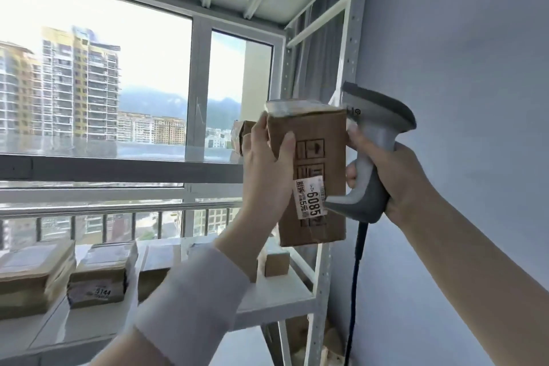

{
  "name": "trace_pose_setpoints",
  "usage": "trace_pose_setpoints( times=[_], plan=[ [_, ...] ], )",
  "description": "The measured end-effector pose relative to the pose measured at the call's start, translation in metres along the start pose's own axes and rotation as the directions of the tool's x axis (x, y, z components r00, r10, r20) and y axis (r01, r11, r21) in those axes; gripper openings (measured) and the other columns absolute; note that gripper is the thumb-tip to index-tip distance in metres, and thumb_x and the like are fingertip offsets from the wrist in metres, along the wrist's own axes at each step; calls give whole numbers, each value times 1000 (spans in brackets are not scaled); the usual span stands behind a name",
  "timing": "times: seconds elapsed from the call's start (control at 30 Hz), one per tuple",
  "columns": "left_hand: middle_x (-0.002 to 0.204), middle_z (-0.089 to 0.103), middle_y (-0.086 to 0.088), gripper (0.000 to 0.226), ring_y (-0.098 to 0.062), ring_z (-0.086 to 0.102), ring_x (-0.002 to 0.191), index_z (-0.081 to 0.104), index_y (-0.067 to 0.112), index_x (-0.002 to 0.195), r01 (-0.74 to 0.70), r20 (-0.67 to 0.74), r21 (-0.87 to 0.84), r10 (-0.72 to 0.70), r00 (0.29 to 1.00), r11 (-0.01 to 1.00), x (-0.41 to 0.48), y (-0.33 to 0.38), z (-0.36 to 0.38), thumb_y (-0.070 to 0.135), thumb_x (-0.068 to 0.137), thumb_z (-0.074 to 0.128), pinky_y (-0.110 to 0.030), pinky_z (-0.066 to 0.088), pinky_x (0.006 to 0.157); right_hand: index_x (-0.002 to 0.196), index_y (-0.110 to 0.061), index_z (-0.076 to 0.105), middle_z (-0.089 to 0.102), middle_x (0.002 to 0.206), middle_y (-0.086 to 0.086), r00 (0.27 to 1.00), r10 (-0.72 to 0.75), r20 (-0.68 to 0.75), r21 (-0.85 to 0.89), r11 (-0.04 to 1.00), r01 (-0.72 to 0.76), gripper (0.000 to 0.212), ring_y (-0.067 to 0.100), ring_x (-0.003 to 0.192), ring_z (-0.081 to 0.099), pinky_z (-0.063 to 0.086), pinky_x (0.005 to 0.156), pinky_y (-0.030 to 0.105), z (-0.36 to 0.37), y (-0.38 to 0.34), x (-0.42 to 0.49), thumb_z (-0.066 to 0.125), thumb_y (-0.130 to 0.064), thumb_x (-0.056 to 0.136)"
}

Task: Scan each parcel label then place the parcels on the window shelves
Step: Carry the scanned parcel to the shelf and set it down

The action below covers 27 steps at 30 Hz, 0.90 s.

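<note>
Head: parcels (98, 276) on shelf (282, 297); L hand (267, 166): parcel (315, 140), R hand (398, 178): scanner (383, 128)

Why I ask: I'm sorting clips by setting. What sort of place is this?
Probably a parcel storage or pickup room: metal shelving by a window holds taped parcels, and the right hand holds a scanner beside a labelled box.

On my feed, the left hand (264, 163) runs back into a pale, whitish sleeve (196, 291) of soft, wrinkled cloth. It may be a separate band, since bare arm shows below it, but blur leaves me unsure. The right hand (398, 175) and forearm are bare.
</note>
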<state>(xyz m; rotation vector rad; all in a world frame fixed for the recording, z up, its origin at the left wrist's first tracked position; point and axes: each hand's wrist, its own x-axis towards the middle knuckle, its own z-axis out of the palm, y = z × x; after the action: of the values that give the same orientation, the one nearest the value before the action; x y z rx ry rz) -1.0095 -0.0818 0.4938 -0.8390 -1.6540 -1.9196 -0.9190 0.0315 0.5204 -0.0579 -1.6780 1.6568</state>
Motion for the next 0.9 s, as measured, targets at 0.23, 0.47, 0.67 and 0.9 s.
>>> trace_pose_setpoints(
  times=[0.23, 0.47, 0.67, 0.9],
  plan=[
    [126, 52, -7, 47, -20, 56, 111, 39, 23, 139, -141, -54, 141, 150, 987, 980, 109, -7, -23, 35, 95, 50, -45, 52, 91, 93, -8, 63, 63, 64, 9, 984, -117, 135, 108, 989, 103, 24, 13, 38, 52, 46, 42, 22, 53, -6, 99, 70, -29, 83],
    [116, 61, -11, 69, -28, 63, 104, 44, 23, 134, -148, -93, 205, 170, 981, 967, 187, -38, -55, 55, 73, 52, -50, 52, 88, 77, -11, 64, 58, 49, 3, 967, -53, 249, 145, 989, 17, 18, 10, 35, 50, 46, 41, 18, 112, 9, 175, 68, -27, 84],
    [114, 61, -13, 47, -25, 66, 95, 41, 20, 137, -110, -54, 250, 127, 990, 962, 230, -89, -82, 35, 94, 52, -46, 57, 80, 83, -11, 64, 65, 73, 2, 963, 12, 269, 154, 987, -55, 15, 9, 38, 53, 45, 40, 19, 158, 49, 217, 69, -26, 84],
    [119, 57, -15, 48, -29, 65, 94, 40, 25, 136, -59, -36, 274, 71, 997, 960, 269, -143, -97, 40, 92, 53, -49, 56, 80, 77, -11, 65, 66, 63, 3, 952, 123, 280, 131, 978, -165, 16, 11, 35, 52, 44, 38, 18, 194, 83, 252, 70, -25, 83]
  ],
)
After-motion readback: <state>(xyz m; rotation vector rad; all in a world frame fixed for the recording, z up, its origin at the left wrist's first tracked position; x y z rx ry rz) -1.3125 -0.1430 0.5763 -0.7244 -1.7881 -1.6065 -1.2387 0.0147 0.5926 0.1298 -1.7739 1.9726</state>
